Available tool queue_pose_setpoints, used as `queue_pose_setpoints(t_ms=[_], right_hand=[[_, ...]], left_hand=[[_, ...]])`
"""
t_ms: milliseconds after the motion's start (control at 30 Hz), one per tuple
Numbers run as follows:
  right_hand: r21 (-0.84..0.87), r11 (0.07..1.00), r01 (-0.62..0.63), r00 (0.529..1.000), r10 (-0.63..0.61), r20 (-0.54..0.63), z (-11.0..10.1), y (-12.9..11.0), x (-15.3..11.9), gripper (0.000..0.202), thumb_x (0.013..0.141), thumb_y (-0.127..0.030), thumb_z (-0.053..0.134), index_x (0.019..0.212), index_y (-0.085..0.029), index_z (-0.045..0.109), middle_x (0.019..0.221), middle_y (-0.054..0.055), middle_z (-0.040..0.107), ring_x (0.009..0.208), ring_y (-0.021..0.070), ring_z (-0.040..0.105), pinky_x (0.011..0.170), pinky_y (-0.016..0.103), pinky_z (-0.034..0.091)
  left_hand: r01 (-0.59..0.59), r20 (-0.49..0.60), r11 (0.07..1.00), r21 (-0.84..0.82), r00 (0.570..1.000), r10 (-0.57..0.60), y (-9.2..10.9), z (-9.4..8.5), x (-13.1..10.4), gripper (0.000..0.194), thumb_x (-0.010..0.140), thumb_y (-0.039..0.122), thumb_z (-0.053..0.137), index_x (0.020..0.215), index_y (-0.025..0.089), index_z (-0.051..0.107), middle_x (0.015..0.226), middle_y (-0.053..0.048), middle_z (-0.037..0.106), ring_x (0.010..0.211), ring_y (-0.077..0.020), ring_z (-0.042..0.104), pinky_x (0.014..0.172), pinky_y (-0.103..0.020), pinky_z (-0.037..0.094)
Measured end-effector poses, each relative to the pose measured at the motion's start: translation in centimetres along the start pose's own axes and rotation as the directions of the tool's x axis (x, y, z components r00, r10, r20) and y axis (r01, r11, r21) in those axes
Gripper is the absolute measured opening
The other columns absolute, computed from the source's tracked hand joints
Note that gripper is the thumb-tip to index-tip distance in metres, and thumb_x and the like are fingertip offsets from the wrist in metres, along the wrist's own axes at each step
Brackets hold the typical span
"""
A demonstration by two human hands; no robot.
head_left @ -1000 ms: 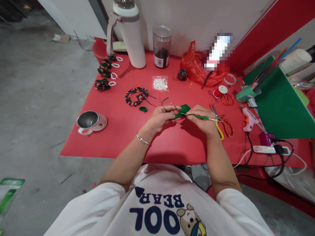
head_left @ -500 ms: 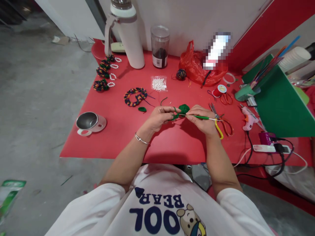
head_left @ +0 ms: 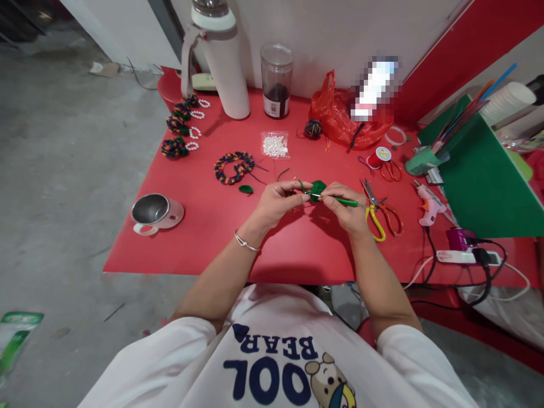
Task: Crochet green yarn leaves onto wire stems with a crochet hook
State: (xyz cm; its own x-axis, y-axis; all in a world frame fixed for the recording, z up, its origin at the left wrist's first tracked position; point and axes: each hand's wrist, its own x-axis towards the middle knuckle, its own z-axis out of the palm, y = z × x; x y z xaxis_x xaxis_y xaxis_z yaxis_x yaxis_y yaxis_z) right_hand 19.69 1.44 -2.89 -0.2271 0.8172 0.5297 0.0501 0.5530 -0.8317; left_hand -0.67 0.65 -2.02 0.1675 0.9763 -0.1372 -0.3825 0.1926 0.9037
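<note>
My right hand (head_left: 345,207) grips a crochet hook (head_left: 346,202) with a green handle, its metal tip pointing left. Pinched in my left hand (head_left: 280,199) is a small piece of green yarn work, mostly hidden by the fingers, and a green strand loops over the index finger. The hook's tip meets the yarn at the left fingertips. Just behind both hands lies a green yarn ball (head_left: 318,187). A small green crocheted leaf (head_left: 245,189) and a multicoloured crocheted strip (head_left: 225,175), curled into a ring, rest left of my left hand.
Pliers (head_left: 376,218) and orange-handled scissors (head_left: 391,218) lie right of my right hand. A steel mug (head_left: 170,211) stands at left. Behind are a bead packet (head_left: 275,145), a jar (head_left: 276,85), a tall flask (head_left: 229,73) and a red bag (head_left: 331,116). A pink glue gun (head_left: 431,205) is at right.
My left hand has shifted slightly, its fingers now nearer the hook's tip and covering more of the green piece. My right hand and the hook have moved a little to the left.
</note>
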Motion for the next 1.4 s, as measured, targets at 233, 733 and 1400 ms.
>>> queue_pose_setpoints(t_ms=[233,733,1400], right_hand=[[-0.068,0.997,-0.045,0.998,0.042,-0.048,0.4,0.0,-0.1,0.016,0.093,-0.043,0.076,0.091,-0.027,0.079,0.083,0.002,0.078,0.079,0.0182,0.072,0.077,0.037,0.059],[-0.128,0.977,0.171,0.984,-0.163,0.066,-0.1,0.0,0.3,0.019,0.089,-0.028,0.082,0.106,-0.038,0.083,0.09,-0.001,0.083,0.084,0.0195,0.073,0.082,0.04,0.058],[0.246,0.96,-0.131,0.991,0.121,0.057,0.0,1.4,-0.6,0.012,0.089,-0.045,0.08,0.096,-0.035,0.085,0.09,0.001,0.081,0.083,0.0186,0.075,0.077,0.035,0.062]], left_hand=[[-0.077,-0.021,0.997,-0.026,0.997,0.077,-0.3,0.3,0.3,0.037,0.057,0.02,0.096,0.092,0.016,0.085,0.076,-0.004,0.075,0.07,-0.0123,0.066,0.067,-0.024,0.052],[0.111,-0.058,0.988,-0.103,0.991,-0.118,0.5,0.0,0.1,0.036,0.055,0.011,0.084,0.091,0.013,0.084,0.063,-0.001,0.065,0.053,-0.0072,0.051,0.048,-0.021,0.031],[0.139,0.053,0.989,-0.058,0.989,-0.136,0.1,-0.3,0.1,0.034,0.057,0.015,0.086,0.091,0.014,0.084,0.066,-0.003,0.069,0.05,-0.0071,0.048,0.047,-0.021,0.03]])
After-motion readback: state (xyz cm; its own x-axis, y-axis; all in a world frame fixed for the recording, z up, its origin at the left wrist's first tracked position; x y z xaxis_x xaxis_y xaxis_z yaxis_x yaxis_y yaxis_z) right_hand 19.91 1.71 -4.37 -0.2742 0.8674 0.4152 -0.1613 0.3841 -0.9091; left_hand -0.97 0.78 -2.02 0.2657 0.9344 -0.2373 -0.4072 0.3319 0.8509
